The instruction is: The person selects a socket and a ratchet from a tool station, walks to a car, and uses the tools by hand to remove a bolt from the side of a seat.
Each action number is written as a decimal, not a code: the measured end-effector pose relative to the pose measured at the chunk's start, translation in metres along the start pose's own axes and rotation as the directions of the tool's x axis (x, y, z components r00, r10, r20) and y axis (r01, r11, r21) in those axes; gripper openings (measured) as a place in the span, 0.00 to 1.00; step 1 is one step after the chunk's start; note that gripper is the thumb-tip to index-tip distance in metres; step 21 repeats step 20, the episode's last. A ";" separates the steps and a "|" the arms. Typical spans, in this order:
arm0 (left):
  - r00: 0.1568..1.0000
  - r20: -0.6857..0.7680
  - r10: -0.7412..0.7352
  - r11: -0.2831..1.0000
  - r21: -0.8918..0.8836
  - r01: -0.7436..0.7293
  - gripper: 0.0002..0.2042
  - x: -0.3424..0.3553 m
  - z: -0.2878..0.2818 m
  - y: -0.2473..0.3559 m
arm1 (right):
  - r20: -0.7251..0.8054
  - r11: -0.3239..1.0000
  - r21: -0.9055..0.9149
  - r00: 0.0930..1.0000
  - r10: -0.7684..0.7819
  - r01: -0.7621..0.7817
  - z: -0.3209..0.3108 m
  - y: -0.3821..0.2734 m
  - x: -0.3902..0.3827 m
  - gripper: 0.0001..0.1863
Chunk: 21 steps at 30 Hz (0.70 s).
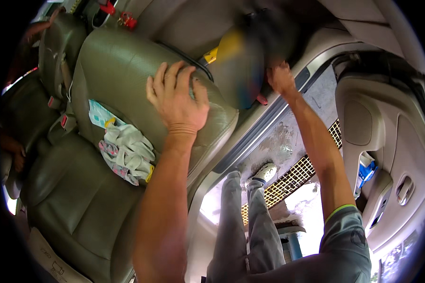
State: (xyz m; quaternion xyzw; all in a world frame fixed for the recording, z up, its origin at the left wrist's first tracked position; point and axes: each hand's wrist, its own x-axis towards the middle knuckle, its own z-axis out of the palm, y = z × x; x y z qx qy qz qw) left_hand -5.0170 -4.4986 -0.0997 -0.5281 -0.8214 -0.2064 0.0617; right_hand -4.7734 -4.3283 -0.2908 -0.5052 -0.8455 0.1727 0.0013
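My left hand [180, 99] rests on the olive-green leather seat cushion [123, 56], palm down with the fingers spread. At the foot of the door opening, my right hand [282, 79] is closed at the edge of a dark, motion-blurred bundle [269, 40] with grey and yellow patches. The blur hides what that bundle is and how the fingers grip it. Left of my left forearm, crumpled white gloves [130, 148] with yellow cuffs lie on the seat, beside a light-blue and white packet [103, 113].
The open car door [387, 141] stands on my right, with a blue packet [366, 169] in its pocket. A metal sill [255, 137] borders the footwell; a yellow grating [293, 177] crosses the ground. Another person's hand [18, 154] shows at far left. Red items [127, 20] lie beyond the seat.
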 end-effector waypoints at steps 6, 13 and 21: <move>1.000 0.025 -0.017 1.000 -0.010 0.018 0.12 -0.002 -0.001 -0.007 | 0.193 0.975 -0.046 0.956 0.220 -0.216 0.018 -0.024 0.048 0.25; 0.996 0.076 -0.048 0.998 -0.031 0.050 0.12 -0.001 -0.004 -0.005 | 0.320 0.913 -0.075 0.858 0.402 -0.400 0.013 -0.028 0.061 0.25; 0.995 0.098 -0.035 0.999 -0.020 0.037 0.13 0.001 -0.002 -0.004 | 0.191 0.760 0.350 0.836 0.515 -0.548 -0.006 -0.034 0.013 0.40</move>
